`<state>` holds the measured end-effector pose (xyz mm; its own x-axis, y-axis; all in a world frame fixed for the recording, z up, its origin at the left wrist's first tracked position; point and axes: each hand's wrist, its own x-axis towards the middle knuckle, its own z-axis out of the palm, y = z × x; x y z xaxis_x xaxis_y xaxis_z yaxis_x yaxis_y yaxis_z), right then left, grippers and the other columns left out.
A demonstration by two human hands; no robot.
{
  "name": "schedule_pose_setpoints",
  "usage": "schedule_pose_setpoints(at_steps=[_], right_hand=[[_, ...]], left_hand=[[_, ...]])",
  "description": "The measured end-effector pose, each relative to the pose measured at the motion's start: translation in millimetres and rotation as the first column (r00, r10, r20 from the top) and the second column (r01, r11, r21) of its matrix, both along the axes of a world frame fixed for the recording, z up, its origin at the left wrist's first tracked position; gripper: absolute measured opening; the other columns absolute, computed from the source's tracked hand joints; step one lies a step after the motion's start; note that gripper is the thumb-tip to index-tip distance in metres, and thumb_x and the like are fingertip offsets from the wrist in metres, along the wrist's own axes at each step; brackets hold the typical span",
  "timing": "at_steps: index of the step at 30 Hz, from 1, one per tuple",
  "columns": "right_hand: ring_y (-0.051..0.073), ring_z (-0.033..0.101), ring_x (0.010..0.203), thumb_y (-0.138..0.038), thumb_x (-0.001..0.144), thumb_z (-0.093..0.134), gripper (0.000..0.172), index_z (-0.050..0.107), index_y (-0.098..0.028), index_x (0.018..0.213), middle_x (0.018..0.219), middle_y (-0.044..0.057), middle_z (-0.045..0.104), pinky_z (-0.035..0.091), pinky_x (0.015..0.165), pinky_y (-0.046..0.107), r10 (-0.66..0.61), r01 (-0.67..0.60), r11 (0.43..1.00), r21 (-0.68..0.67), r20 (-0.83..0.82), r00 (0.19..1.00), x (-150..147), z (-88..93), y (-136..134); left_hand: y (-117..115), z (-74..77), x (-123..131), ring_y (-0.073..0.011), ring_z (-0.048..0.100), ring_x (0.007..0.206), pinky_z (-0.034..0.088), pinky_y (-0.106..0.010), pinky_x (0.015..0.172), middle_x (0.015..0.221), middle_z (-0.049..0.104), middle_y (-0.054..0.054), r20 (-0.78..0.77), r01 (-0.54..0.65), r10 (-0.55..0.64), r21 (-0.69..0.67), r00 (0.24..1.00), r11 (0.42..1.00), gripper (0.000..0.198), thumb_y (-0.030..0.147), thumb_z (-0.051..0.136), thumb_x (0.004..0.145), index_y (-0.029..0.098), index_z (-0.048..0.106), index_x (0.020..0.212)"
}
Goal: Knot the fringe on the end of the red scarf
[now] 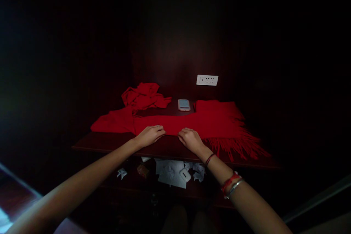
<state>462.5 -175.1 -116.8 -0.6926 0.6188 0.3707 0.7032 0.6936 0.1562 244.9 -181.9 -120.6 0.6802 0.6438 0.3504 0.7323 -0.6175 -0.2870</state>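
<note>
A red fringed scarf [216, 119] lies spread in a long strip across the dark wooden desk top [115, 142]. Its tassels fan out over the front edge on the right. My left hand [150, 135] pinches the near edge of the strip around its middle, a ring on one finger. A short gap away, my right hand [190, 139] has its fingers curled over the same edge. The fingertips of both hands are partly hidden in the cloth. The scarf's left end runs towards a rumpled heap of red cloth [145, 97]; I cannot tell whether they are one piece.
A phone [184, 105] with a lit screen lies behind the scarf. On the back wall is a white power socket [207, 80]. Below the desk top, a lower surface carries a paper sheet [167, 179], crumpled paper [199, 172] and a small white case [185, 175]. The surroundings are very dark.
</note>
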Motion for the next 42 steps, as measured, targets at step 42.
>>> schedule_pose_setpoints(at_steps=[42], right_hand=[[0.014,0.05,0.076,-0.021,0.083,0.037,0.021,0.058,-0.018,0.079,0.079,0.004,0.058,0.034,0.07,0.024,0.035,-0.035,0.999,0.042,0.002,0.999,-38.5,-6.0,1.9]], left_hand=[[-8.3,1.7,-57.0,-0.0141,0.048,0.077,0.039,-0.024,0.072,0.079,0.05,-0.004,-0.066,-0.03,0.033,0.043,0.997,0.999,0.015,0.018,0.037,0.082,0.016,0.051,0.077]])
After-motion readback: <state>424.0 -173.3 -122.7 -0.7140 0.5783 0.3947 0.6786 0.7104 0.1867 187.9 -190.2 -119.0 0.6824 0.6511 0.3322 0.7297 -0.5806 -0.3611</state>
